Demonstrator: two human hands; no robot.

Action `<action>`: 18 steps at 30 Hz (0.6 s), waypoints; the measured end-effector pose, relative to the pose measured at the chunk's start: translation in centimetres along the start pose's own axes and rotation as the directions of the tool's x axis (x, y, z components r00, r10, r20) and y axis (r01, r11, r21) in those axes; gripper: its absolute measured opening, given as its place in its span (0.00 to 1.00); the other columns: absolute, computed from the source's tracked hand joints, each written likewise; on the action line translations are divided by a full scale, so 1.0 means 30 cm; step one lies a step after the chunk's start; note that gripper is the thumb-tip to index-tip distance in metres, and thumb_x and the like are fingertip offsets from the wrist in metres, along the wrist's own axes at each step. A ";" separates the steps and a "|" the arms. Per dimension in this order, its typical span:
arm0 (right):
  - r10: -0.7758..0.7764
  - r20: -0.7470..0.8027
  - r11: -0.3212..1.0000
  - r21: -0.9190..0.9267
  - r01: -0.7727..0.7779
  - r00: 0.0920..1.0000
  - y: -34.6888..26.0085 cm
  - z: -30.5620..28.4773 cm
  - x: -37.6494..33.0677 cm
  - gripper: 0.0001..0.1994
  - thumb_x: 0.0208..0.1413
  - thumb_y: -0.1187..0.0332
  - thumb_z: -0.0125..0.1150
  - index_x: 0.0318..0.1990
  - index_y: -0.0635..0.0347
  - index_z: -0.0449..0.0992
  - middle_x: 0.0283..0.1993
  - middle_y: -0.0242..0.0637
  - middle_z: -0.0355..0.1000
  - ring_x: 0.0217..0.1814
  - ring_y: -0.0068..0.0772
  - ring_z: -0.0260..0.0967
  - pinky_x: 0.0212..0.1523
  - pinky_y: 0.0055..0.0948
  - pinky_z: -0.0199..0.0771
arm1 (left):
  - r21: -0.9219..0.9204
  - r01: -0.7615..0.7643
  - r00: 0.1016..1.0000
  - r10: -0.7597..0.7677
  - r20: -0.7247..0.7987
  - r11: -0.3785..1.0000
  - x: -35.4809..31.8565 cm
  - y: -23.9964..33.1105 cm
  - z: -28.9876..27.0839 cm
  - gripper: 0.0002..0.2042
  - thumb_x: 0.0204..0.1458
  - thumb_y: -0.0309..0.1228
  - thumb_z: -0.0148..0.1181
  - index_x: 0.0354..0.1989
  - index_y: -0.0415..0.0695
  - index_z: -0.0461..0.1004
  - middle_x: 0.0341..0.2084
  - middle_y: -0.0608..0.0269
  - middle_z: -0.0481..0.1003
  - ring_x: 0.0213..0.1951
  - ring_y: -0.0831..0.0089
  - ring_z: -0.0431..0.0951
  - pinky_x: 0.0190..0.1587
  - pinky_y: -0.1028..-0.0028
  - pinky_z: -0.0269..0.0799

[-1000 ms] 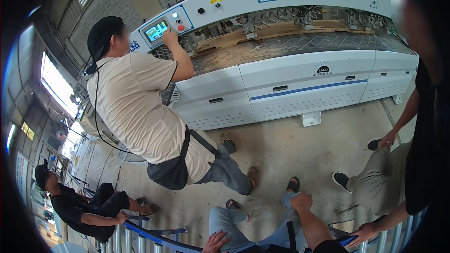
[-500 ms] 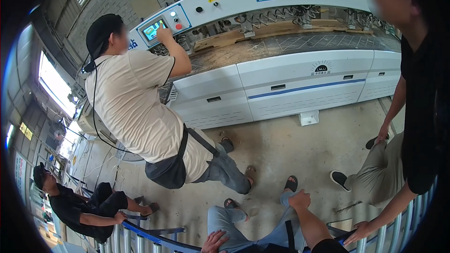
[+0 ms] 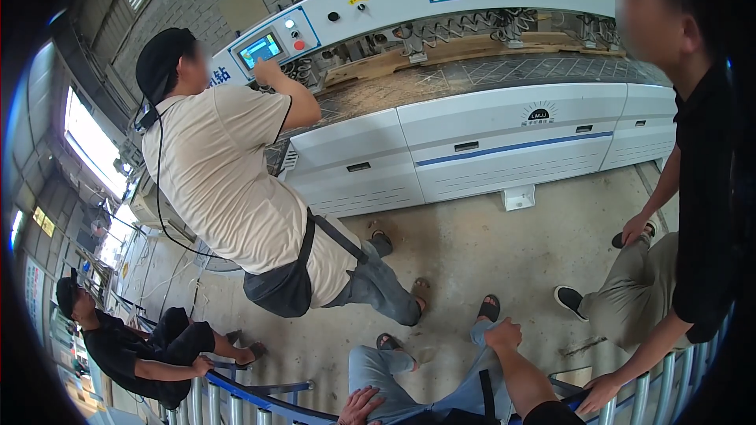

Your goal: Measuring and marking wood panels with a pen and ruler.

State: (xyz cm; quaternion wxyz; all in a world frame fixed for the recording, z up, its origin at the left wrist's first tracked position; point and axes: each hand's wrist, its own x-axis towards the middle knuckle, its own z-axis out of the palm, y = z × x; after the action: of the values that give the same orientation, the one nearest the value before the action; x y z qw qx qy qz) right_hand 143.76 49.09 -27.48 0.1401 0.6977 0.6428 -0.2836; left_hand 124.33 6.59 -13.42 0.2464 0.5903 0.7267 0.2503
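Observation:
My left hand (image 3: 361, 407) lies on the thigh of my light blue jeans (image 3: 376, 366), fingers stretched out, holding nothing. My right hand (image 3: 504, 334) rests at my other knee with its fingers curled closed; whatever may be inside them is hidden. Both sandals I wear (image 3: 489, 308) stand on the concrete floor. Neither hand touches the long white machine (image 3: 504, 130) across from me. In front of it a co-worker in a beige shirt (image 3: 228, 165) has a hand (image 3: 268, 72) at its touchscreen (image 3: 261, 51).
Wooden boards (image 3: 449, 53) lie along the machine's bed below coiled hoses. To the right a person in black (image 3: 705, 189) sits with one hand on a roller conveyor (image 3: 642, 393). Another person in black (image 3: 146, 354) sits at the left by the conveyor's blue frame (image 3: 272, 404).
The co-worker's hand has dropped lower at the touchscreen, and its display looks different. At the right, the person in black has turned and shifted slightly. My hands stay in place.

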 end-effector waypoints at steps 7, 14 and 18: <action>-0.009 0.014 0.996 -0.091 0.011 1.000 -0.003 0.006 0.006 0.40 0.45 0.44 0.70 0.63 0.58 0.69 0.61 0.52 0.72 0.63 0.53 0.72 0.54 0.53 0.80 | -0.005 -0.006 1.000 0.006 -0.005 1.000 0.009 0.022 -0.014 0.40 0.62 0.61 0.46 0.71 0.40 0.65 0.70 0.34 0.60 0.70 0.31 0.58 0.70 0.36 0.50; -0.025 0.025 0.996 -0.090 0.027 0.999 0.004 0.017 0.011 0.39 0.46 0.44 0.69 0.63 0.58 0.69 0.60 0.52 0.72 0.63 0.53 0.72 0.52 0.56 0.80 | 0.000 -0.004 1.000 0.004 -0.008 1.000 0.015 0.036 -0.018 0.39 0.63 0.61 0.45 0.72 0.40 0.64 0.70 0.35 0.60 0.70 0.31 0.58 0.70 0.35 0.50; -0.027 0.017 0.996 -0.085 0.028 0.999 0.007 0.020 0.010 0.39 0.47 0.44 0.68 0.63 0.58 0.69 0.60 0.53 0.71 0.63 0.53 0.72 0.52 0.56 0.79 | 0.002 0.004 1.000 -0.004 -0.012 1.000 0.010 0.026 -0.007 0.39 0.63 0.61 0.45 0.72 0.40 0.63 0.71 0.35 0.60 0.70 0.31 0.58 0.70 0.35 0.50</action>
State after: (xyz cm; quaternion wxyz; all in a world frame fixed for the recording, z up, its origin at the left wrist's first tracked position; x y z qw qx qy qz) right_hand 143.84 48.98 -28.18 0.1709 0.6799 0.6627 -0.2634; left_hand 124.69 7.01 -12.77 0.2421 0.5877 0.7295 0.2528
